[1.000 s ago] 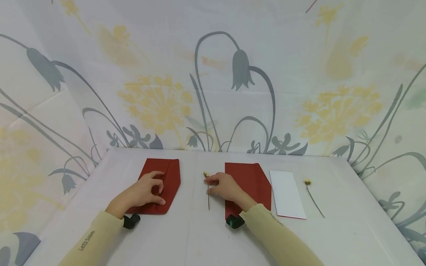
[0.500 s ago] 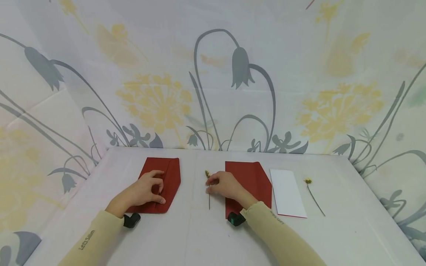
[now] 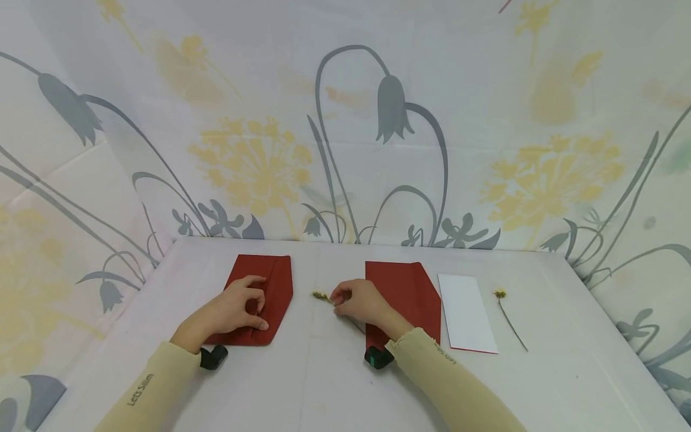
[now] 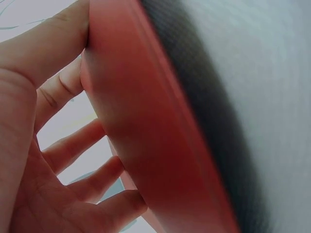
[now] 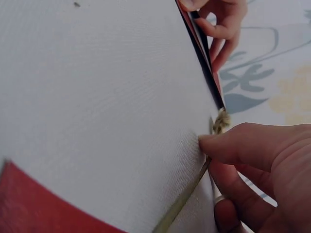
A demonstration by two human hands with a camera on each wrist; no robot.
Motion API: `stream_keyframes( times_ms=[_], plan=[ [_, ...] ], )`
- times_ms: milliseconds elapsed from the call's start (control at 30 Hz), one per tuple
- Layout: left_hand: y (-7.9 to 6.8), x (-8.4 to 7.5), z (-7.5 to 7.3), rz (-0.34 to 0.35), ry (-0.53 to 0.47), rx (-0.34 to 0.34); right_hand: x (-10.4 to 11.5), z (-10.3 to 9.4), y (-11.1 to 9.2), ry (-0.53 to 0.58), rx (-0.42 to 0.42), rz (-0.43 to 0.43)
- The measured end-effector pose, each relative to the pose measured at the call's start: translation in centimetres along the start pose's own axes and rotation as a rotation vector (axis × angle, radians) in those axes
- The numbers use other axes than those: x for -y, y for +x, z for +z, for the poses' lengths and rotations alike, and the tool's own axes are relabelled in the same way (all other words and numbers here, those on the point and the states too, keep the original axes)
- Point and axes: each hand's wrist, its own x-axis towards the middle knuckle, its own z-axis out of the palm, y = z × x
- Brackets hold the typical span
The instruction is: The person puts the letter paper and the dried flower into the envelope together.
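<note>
Floral backdrop fabric with grey bellflower prints spans the far side, meeting a white-covered table. On it lies the right envelope, red and flat under the person's right forearm; other places are told from it. Well to its left sits another red one, the left envelope. Just beside its right edge is a white card with a thin red line along the near edge; whether they touch, I cannot tell.

Well left of the right envelope, the left hand rests on the left envelope, its fingers loosely bent and touching the paper; no pinch shows. At the right envelope's left edge, the right hand pinches a stem between thumb and fingers, close under the bloom. That pinched flower lies slanted, its head pointing away from the right envelope and its stem trailing back toward it; how far it is raised off the cloth is unclear. Beyond the card, right of the landmark, rests a loose flower, yellow on a thin stem.

By my judgement, the step in hand is picking up and turning the pinched flower. The next move calls for a light, steady pinch, since the stem looks brittle.
</note>
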Motion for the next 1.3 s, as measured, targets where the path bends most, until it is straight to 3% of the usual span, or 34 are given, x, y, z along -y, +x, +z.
stream_keyframes(
  times_ms=[200, 500, 867, 1300],
  plan=[
    [0.0, 0.1, 0.0, 0.002, 0.001, 0.0, -0.2, 0.0, 0.2, -0.026, 0.001, 0.004],
    [-0.2, -0.1, -0.1, 0.0, -0.005, -0.004, 0.1, -0.3, 0.2, 0.035, 0.052, 0.094],
    [-0.1, -0.1, -0.1, -0.017, 0.009, 0.001, 0.6, -1.7, 1.2, 0.023, 0.119, 0.163],
    [0.1, -0.5, -0.2, -0.033, 0.019, 0.003, 1.5, -2.1, 1.5, -0.097, -0.007, 0.16]
  ],
)
